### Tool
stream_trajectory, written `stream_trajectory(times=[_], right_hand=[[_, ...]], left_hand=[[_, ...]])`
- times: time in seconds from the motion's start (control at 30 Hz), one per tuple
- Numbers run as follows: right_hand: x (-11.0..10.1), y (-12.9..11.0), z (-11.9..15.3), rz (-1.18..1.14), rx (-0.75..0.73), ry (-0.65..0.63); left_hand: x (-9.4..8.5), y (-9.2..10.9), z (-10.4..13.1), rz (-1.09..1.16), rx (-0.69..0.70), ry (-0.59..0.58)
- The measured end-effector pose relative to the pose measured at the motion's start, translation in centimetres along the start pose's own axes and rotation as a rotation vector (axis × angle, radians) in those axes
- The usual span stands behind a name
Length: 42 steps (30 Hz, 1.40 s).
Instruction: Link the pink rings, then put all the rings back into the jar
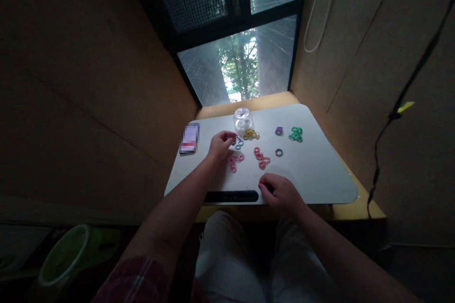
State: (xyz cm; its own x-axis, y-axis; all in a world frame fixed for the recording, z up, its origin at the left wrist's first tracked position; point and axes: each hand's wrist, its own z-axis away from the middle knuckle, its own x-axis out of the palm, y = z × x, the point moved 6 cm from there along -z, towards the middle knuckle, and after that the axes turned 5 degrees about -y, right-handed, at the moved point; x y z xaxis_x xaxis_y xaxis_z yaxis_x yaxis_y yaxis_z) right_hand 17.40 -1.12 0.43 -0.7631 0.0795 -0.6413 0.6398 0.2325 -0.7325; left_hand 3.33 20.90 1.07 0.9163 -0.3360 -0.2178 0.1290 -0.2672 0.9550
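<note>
My left hand [221, 144] reaches over the white lap table [316, 175], its fingers pinched together beside a few blue hair ties [239, 145]. Whatever sits between those fingertips is too small to make out. Pink hair ties [233, 160] lie just below that hand. My right hand [279, 191] rests curled at the table's front edge, its fingers closed and their inside hidden. Ahead of it are red hair ties [261, 158] and a dark multicoloured one [279, 152]. Farther back lie yellow hair ties [251, 134], purple ones [279, 130] and green ones [295, 134].
A clear plastic jar [243, 122] stands at the back of the table, close to the yellow ties. A phone [189, 138] lies at the left edge. The dark slot [232, 196] runs along the front. A cord [382, 142] hangs at right, and a green basket [66, 255] stands low at left.
</note>
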Motion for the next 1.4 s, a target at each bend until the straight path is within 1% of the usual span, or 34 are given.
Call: stream_trajectory(times=[0.07, 0.13, 0.23, 0.33, 0.47, 0.53, 0.63, 0.73, 0.8, 0.87, 0.93, 1.0, 1.07, 1.13, 1.2, 1.3, 1.4], right_hand=[[0.1, 0.1, 0.0, -0.004, 0.001, -0.002], [0.1, 0.1, 0.0, -0.008, -0.002, 0.0], [0.1, 0.1, -0.1, -0.019, -0.011, 0.003], [0.1, 0.1, -0.1, -0.038, -0.019, 0.004], [0.0, 0.0, -0.1, -0.046, -0.034, 0.003], [-0.1, 0.0, -0.1, -0.048, -0.037, -0.001], [-0.2, -0.1, -0.1, -0.051, -0.034, -0.008], [-0.3, -0.2, -0.2, -0.047, -0.028, -0.01], [-0.4, -0.2, -0.2, -0.042, -0.029, -0.008], [-0.3, -0.2, -0.2, -0.035, -0.035, -0.005], [-0.2, -0.1, -0.2, -0.027, -0.045, -0.003], [-0.2, 0.0, -0.2, -0.015, -0.056, -0.003], [-0.1, 0.0, -0.1, -0.004, -0.059, 0.0], [-0.2, 0.0, 0.0, 0.003, -0.048, 0.012], [-0.2, -0.1, 0.1, 0.002, -0.038, 0.023], [-0.2, -0.2, 0.2, 0.008, -0.041, 0.03], [-0.1, -0.2, 0.3, 0.019, -0.03, 0.027]], left_hand=[[1.8, 1.0, -0.7, -0.041, 0.018, -0.094], [4.1, 2.0, -1.6, -0.122, 0.041, -0.201], [7.6, 3.8, -2.9, -0.345, 0.104, -0.325], [10.6, 5.6, -3.9, -0.588, 0.173, -0.387], [13.8, 7.2, -5.1, -0.777, 0.259, -0.446], [14.9, 7.3, -5.7, -0.833, 0.266, -0.454], [15.8, 7.0, -6.6, -0.871, 0.234, -0.449], [16.2, 6.7, -7.1, -0.862, 0.203, -0.453], [16.1, 6.8, -7.2, -0.838, 0.206, -0.446], [15.6, 7.2, -7.2, -0.806, 0.224, -0.42], [14.6, 7.7, -7.0, -0.774, 0.246, -0.382], [13.2, 8.0, -6.3, -0.751, 0.262, -0.355], [11.2, 8.1, -5.2, -0.761, 0.26, -0.332], [8.7, 7.9, -3.7, -0.802, 0.242, -0.301], [5.8, 7.6, -1.9, -0.847, 0.22, -0.256], [0.8, 6.9, 0.9, -0.9, 0.154, -0.174], [-4.5, 5.7, 3.3, -0.92, 0.027, -0.084]])
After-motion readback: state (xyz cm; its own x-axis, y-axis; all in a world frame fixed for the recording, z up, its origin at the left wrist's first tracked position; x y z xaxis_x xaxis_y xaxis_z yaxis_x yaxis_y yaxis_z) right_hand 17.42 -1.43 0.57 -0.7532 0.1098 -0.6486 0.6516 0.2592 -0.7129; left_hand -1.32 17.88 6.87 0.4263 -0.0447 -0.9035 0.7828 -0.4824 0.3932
